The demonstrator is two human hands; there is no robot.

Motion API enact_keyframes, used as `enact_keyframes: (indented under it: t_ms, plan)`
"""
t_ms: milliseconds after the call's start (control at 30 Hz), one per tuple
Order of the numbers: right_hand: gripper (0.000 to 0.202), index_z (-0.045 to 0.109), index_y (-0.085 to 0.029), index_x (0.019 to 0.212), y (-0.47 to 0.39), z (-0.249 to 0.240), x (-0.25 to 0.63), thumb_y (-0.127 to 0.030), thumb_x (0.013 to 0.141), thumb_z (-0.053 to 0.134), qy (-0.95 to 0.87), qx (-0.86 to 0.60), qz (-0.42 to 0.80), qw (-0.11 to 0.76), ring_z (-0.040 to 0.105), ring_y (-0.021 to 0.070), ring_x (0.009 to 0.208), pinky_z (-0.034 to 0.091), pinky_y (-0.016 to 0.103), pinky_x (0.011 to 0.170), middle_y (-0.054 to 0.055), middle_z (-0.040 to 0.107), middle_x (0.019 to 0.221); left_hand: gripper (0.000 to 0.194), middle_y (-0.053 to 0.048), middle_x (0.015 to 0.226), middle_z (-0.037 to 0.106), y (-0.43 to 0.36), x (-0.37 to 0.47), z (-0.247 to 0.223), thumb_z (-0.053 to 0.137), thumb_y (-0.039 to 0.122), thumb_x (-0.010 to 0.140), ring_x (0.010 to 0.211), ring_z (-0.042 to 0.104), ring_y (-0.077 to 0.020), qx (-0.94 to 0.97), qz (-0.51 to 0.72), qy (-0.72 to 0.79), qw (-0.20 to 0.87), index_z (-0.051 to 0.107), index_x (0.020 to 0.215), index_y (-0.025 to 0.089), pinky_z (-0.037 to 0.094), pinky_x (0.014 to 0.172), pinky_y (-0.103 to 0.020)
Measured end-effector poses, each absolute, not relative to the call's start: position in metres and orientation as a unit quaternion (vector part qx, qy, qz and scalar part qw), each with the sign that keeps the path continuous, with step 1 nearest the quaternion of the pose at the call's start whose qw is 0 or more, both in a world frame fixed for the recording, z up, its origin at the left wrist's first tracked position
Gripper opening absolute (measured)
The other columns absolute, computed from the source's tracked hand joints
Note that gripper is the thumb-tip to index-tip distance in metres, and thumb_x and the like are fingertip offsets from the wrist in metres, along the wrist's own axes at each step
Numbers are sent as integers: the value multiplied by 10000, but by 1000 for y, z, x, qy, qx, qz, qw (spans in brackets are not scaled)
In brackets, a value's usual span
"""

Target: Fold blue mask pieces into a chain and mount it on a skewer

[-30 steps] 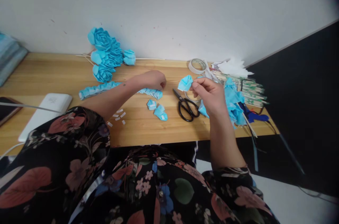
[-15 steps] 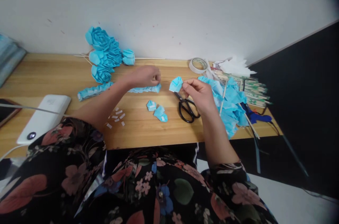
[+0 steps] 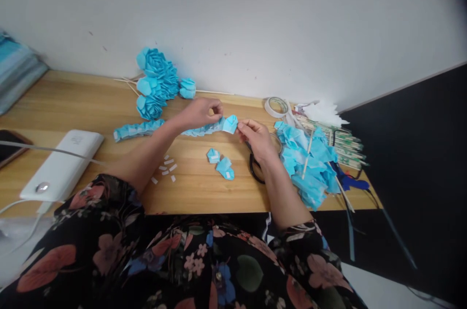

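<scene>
Between the thumb and fingers of my right hand (image 3: 257,138) is a blue paper petal (image 3: 230,124). My left hand (image 3: 205,112) is closed in a pinch just left of that petal, over the right end of a row of overlapping blue paper petals (image 3: 140,130). What its fingertips hold is too small to make out. Two loose petals, one of them a folded piece (image 3: 225,169) with a white tab, lie in front of the hands. Black-handled scissors (image 3: 255,169) lie partly hidden under my right hand.
Blue paper roses (image 3: 155,80) on sticks lie at the back left. A tape roll (image 3: 276,107), crumpled blue paper (image 3: 310,165) and a blue glue gun (image 3: 350,182) are on the right. Small white tabs (image 3: 165,172), a power bank (image 3: 63,165) and a phone (image 3: 10,146) are left.
My right hand has moved left with the petal, bringing it beside my left hand at the row's end. My left hand stays pinched near the row. The view has shifted slightly.
</scene>
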State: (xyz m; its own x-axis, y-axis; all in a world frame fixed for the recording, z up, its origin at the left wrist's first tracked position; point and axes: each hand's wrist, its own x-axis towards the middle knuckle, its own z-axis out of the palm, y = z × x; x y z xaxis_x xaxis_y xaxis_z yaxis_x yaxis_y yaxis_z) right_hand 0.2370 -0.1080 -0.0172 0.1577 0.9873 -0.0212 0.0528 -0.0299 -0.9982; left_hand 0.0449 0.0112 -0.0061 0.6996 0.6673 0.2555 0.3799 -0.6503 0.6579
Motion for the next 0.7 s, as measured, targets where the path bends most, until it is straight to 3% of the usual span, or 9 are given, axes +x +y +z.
enact_keyframes:
  t_ms: [233, 700]
  plan:
    - [272, 667, -204, 692, -105, -27, 236, -462, 720, 747, -439, -555, 482, 516, 497, 95, 584, 421, 226, 557, -15, 619, 665, 129, -42, 855, 747, 10, 46, -2, 582, 229, 788, 761, 634, -145, 881, 236, 286, 295, 672, 834, 149, 449, 728, -250]
    - [249, 653, -205, 694, -105, -24, 235, -441, 759, 695, -481, -568, 433, 508, 464, 96, 552, 397, 241, 542, -19, 606, 651, 103, -43, 831, 724, 10, 47, -4, 582, 224, 792, 752, 620, -148, 880, 240, 277, 302, 651, 816, 150, 441, 717, -261]
